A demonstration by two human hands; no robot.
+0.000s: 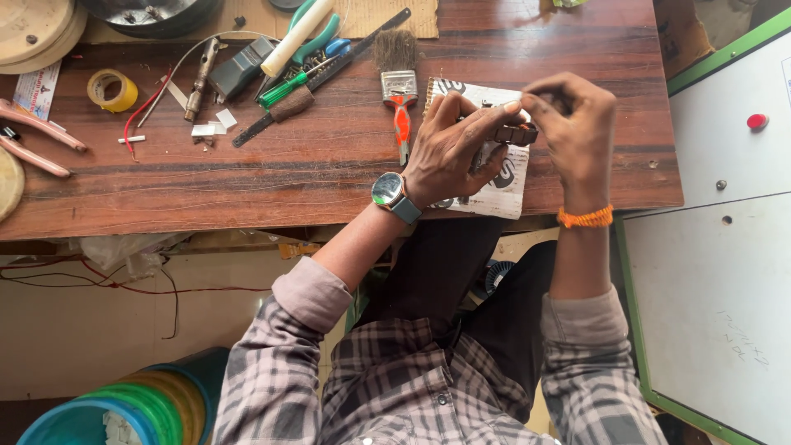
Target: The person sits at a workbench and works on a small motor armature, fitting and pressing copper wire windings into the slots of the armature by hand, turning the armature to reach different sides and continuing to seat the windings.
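Left hand grip: the left hand point(451, 148), with a round-faced wristwatch point(390, 193) on its wrist, pinches a small dark brown block-shaped part point(516, 134) between thumb and fingers, closed tight on its left end.
Right hand grip: the right hand point(574, 124), an orange beaded band point(586, 217) on its wrist, curls over the same small part from the right; its fingertips are closed on the part's right end, though just how they sit is hidden behind the knuckles.
Held part: it hangs just above a white rectangular card with bold black markings point(498, 177), between the two hands.
White card: it lies flat on the brown wooden tabletop point(329, 165), at its near edge, half covered by the left hand.
Paintbrush: a brush with worn bristles and a red-orange handle point(399, 91) lies just left of the card, handle toward the person.
Tool heap: farther left of the card lie a green-handled screwdriver point(284, 89), a long black file point(321, 78) and a grey boxy device point(239, 68), touching or crossing one another.
Tape: a yellow roll of tape point(113, 90) sits well left of the card, near a red wire point(144, 111).
Printed slip: a small white and red printed paper point(35, 91) lies at the tabletop's far left end, well apart from the card.
Panel: right of the card stands a white panel with green edging point(717, 247), bearing a round red button point(757, 121).
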